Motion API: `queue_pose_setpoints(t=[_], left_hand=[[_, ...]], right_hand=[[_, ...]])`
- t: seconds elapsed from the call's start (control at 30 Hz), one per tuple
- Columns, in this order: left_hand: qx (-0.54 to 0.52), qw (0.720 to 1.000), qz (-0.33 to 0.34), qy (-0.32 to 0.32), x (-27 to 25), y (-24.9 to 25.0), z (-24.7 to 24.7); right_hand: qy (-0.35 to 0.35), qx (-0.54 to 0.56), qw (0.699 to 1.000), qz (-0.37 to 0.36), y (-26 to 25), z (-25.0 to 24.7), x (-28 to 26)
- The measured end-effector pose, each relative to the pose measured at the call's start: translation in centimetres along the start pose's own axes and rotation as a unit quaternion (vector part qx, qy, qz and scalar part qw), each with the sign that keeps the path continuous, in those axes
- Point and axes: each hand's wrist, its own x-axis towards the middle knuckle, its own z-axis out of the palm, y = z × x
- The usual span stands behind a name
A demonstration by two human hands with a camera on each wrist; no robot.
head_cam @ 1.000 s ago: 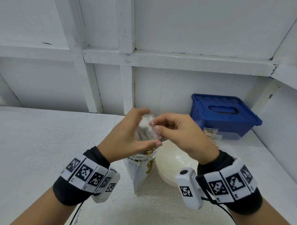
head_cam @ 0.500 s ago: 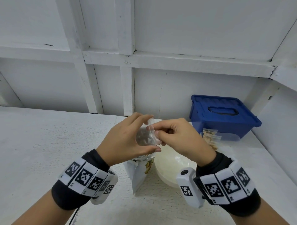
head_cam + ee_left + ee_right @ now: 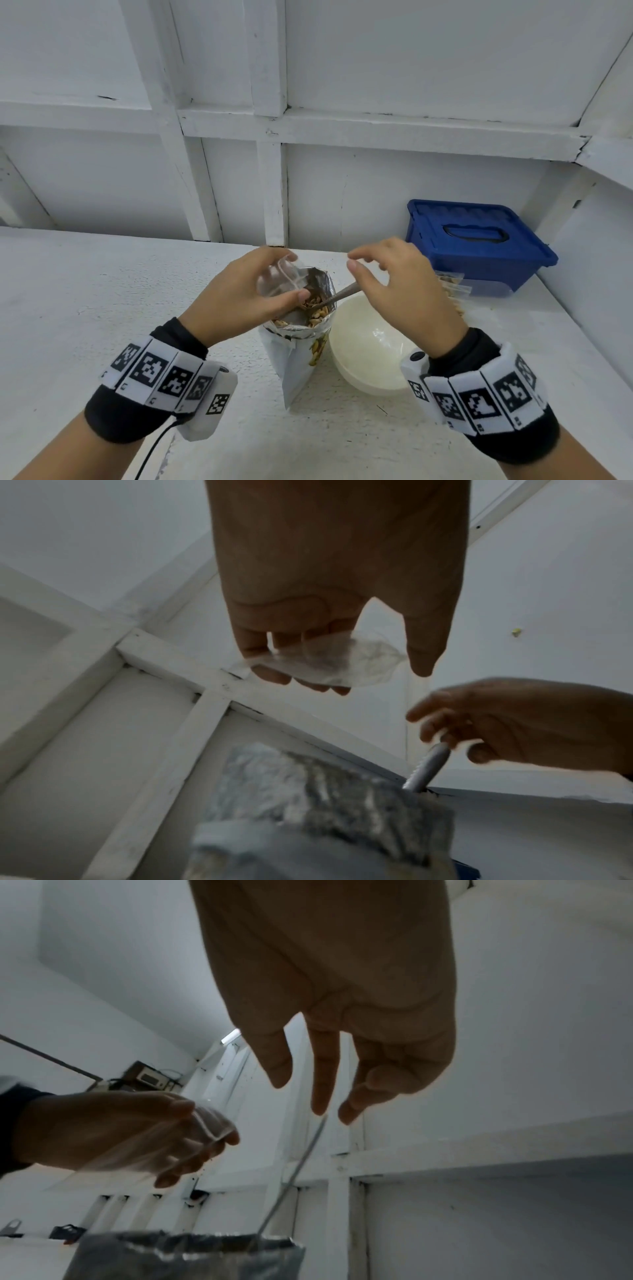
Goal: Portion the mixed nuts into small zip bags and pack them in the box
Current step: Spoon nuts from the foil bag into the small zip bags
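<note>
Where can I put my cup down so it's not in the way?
Put it left of the nut bag: the table is bare from there to the wall. The near edge between the wrists is bare too. The right is crowded: bowl beside the bag, filled bags and blue box behind, both hands above.

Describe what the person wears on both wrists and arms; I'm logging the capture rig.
Both forearms are bare. Each wrist has a black fabric cuff wrapped by a band of white tiles printed with black square codes, plus a small white camera pod bearing its own code. A thin black cable trails from the left cuff; the right cuff shows none.
</note>
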Motion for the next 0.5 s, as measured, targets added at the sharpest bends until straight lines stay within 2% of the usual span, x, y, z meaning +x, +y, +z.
queue_pose_setpoints(t=[0.1,0.17,0.27,0.33,0.4,0.5], left_hand=[[-0.008,0.998,-0.053,0.012,-0.4,-1.3,-0.3],[0.005,0.997,-0.076,0.005,-0.7,-2.0,-0.3],[0.011,0.995,-0.098,-0.006,-1.0,-2.8,0.1],[0.004,0.994,-0.109,-0.009,-1.2,-3.0,0.3],[-0.005,0.993,-0.114,-0.014,-1.3,-3.0,0.5],[-0.020,0.992,-0.123,-0.024,-1.4,-3.1,0.6]], right_hand=[[-0.079,0.000,0.992,0.102,1.2,0.5,-0.4],[-0.105,0.106,0.975,0.166,1.7,1.3,-0.7],[-0.069,0.325,0.911,0.243,1.7,2.7,-1.1],[-0.037,0.370,0.894,0.250,1.5,3.4,-1.2],[-0.018,0.315,0.922,0.223,1.4,4.1,-1.1],[0.005,0.234,0.962,0.139,1.2,4.5,-1.0]])
